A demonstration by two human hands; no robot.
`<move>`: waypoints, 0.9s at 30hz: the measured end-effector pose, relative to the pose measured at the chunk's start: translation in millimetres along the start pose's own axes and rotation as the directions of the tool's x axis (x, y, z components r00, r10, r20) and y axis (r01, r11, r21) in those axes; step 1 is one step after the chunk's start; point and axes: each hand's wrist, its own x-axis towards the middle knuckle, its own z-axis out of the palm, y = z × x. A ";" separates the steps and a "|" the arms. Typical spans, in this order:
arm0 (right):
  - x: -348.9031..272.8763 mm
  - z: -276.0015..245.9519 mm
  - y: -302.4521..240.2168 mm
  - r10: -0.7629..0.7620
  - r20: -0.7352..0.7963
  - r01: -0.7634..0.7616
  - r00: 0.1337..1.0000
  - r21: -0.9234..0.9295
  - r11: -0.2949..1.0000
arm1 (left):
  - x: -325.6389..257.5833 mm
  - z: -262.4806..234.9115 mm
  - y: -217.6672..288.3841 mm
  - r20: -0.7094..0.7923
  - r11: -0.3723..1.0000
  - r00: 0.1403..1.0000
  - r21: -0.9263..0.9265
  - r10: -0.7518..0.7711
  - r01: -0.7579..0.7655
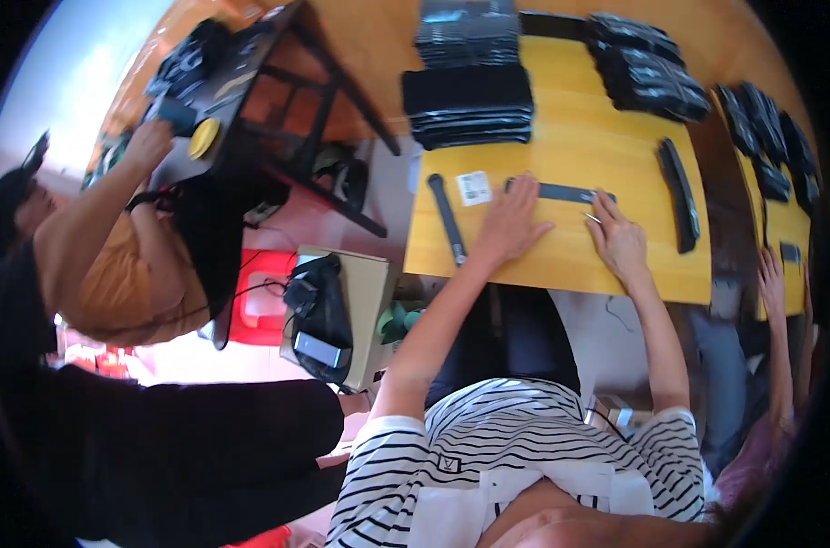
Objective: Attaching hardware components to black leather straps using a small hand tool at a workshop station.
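Observation:
A flat dark strap (566,193) lies crosswise on the yellow table (561,265) in front of me. My left hand (514,224) rests on its left end, fingers stretched out and the palm low over the table. At the right end, my right hand (620,242) presses the strap with its fingertips. A small silver pointed tool (593,217) sticks out from between the thumb and fingers of that hand; the rest of it is hidden. Left of my left hand lie a second dark strap (447,219) with rounded ends and a white printed card (473,188).
Stacks of black goods in clear plastic (467,105) stand at the table's far left, more piles (648,68) at the far right. A long black bundle (678,194) lies near the right edge. People work at left and right. A cardboard box (365,301) with a black bag stands left.

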 end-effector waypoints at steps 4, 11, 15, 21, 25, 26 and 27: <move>0.9 -3.4 1.6 0.005 -0.016 -0.003 1.000 0.129 0.992 | -7.8 -23.1 -5.9 -0.027 0.982 0.995 -0.165 -0.095 0.089; -12.9 -20.9 -21.6 0.074 -0.211 0.007 0.975 0.359 0.933 | -66.7 -90.4 9.4 -0.173 0.770 0.752 -0.079 -0.636 0.634; -19.3 -23.9 -47.8 0.039 -0.186 0.054 0.982 0.470 0.881 | -88.5 -59.8 -8.0 -0.177 0.710 0.692 -0.058 -0.699 0.702; -30.1 -32.5 -78.9 0.000 -0.147 0.084 0.989 0.568 0.819 | -102.4 -48.2 -32.4 0.015 0.428 0.631 -0.722 -0.775 0.544; -43.6 -30.3 -101.1 0.023 0.050 -0.053 0.999 0.778 0.626 | -109.1 -60.3 3.9 0.081 0.191 0.684 -0.930 -0.725 0.312; -46.8 -28.9 -111.8 0.029 0.146 -0.143 0.989 0.872 0.468 | -106.4 -56.4 18.0 0.010 0.204 0.648 -0.945 -0.762 0.255; -48.1 -28.6 -124.3 0.029 0.148 -0.144 0.989 0.871 0.469 | -103.6 -53.3 32.8 -0.059 0.220 0.604 -0.956 -0.794 0.196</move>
